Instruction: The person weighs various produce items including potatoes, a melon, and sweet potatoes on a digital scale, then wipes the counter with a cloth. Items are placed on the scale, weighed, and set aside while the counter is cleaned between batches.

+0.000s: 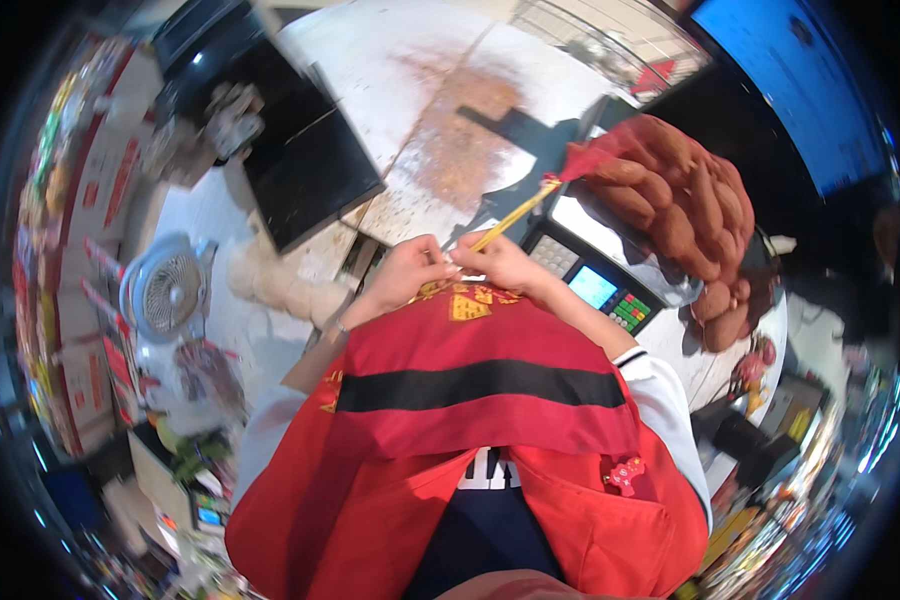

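Both hands meet at the middle of the view, above the red cloth of the worn clothing. My right hand (493,262) pinches the near end of a yellow strap (516,215). The strap runs up to the gathered neck of a red mesh bag (667,187), full of brown, oblong produce that looks like sweet potatoes. This bag lies over the weighing scale (596,285), whose display is lit. My left hand (412,270) has its fingertips together beside the right, at a small pale piece; whether it grips that piece is unclear.
A black box-like device (307,157) stands at the upper left, and a small fan (169,292) is farther left. Brown powder or dirt covers part of the white table (360,45). Loose brown produce (720,319) lies right of the scale, below a large screen (780,82).
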Demonstrator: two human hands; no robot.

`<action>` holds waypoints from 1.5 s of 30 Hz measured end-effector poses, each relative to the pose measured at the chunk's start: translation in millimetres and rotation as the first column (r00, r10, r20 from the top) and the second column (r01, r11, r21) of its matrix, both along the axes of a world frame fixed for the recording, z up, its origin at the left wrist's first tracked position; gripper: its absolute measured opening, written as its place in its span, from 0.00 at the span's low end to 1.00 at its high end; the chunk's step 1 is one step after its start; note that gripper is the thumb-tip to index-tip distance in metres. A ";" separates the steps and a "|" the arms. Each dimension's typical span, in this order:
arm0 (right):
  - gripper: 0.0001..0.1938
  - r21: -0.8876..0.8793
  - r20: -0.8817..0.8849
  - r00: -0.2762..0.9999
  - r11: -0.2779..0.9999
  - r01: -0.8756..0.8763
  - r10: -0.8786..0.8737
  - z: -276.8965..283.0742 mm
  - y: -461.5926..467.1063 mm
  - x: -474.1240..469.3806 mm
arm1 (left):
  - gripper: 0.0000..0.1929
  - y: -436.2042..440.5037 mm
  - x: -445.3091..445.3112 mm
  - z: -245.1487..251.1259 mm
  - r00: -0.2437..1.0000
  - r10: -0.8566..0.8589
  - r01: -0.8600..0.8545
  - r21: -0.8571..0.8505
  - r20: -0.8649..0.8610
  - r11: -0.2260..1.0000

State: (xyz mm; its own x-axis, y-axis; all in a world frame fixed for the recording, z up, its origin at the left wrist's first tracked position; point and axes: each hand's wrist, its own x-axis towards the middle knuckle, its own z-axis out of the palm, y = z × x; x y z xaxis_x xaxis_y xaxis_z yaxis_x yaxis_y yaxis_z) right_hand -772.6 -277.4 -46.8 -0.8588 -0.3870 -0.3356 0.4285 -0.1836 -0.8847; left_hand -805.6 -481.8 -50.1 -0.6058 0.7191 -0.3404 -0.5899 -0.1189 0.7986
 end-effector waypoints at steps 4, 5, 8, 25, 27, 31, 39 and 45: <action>0.18 0.236 0.057 0.997 0.970 -0.054 0.042 7.7 2.1 -4.0 | 0.13 4.8 -34.3 1.5 0.976 -0.215 0.205 -0.173 -0.040 0.963; 0.23 0.386 0.102 0.982 0.904 -0.184 0.156 16.2 11.1 -5.2 | 0.15 11.6 -48.2 2.7 0.946 -0.323 0.309 -0.242 -0.018 0.920; 0.35 0.901 -0.054 0.866 0.398 -0.172 0.496 58.9 57.7 11.0 | 0.34 63.1 -89.5 0.5 0.888 -0.400 0.338 -0.265 -0.229 0.903; 0.27 -0.062 -0.198 0.395 0.413 0.908 -0.897 18.7 387.2 109.7 | 0.20 285.6 -73.0 191.4 0.564 -0.373 0.200 -0.316 -0.737 0.927; 0.25 -0.096 -0.021 0.355 0.355 0.930 -0.935 21.5 382.2 116.4 | 0.19 324.1 -32.6 234.9 0.466 -0.388 0.317 -0.259 -0.795 0.912; 0.19 -0.414 0.115 0.262 0.193 0.889 -0.958 13.9 373.5 171.6 | 0.19 383.6 33.0 305.6 0.448 -0.379 0.578 -0.061 -0.810 0.813; 0.26 -0.331 0.236 -0.347 -0.411 0.850 -0.908 -35.5 329.8 402.8 | 0.21 501.2 156.3 262.9 0.273 -0.687 0.891 -0.093 -0.673 0.444; 0.38 -0.163 0.300 -0.655 -0.714 0.681 -0.693 -74.6 293.7 447.7 | 0.24 625.0 254.5 168.3 0.219 -0.754 0.889 -0.192 -0.619 0.416</action>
State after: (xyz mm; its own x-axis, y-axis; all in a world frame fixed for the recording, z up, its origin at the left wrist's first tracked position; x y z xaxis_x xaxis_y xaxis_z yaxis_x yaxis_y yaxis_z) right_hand -324.9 16.3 -121.4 0.1895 0.8389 -0.5102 -0.6950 -0.2524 -0.6732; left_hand -551.0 143.1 118.2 0.3692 0.9291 -0.0226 0.0862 -0.0100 0.9962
